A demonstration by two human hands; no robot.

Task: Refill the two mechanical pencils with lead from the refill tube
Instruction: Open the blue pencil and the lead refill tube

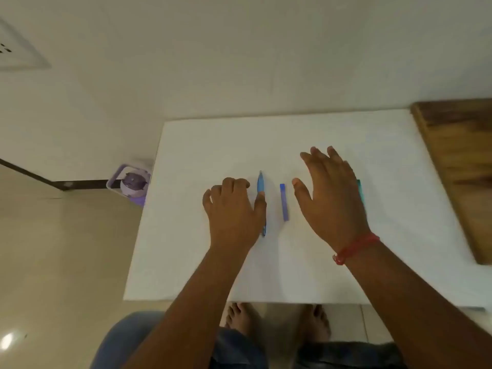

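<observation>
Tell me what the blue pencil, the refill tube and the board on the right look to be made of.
Blue pencil: likely plastic, smooth, glossy blue barrel with a paler tip that could be metal. Refill tube: seemingly plastic, translucent blue-violet, with a darker cap. Board: wood, brown grain streaks, dull finish. The blur leaves all this uncertain.

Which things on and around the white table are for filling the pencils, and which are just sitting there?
For the job:
blue pencil
purple refill tube
teal pencil, mostly hidden behind the right hand

Just sitting there:
wooden board
purple gadget on the floor
</observation>
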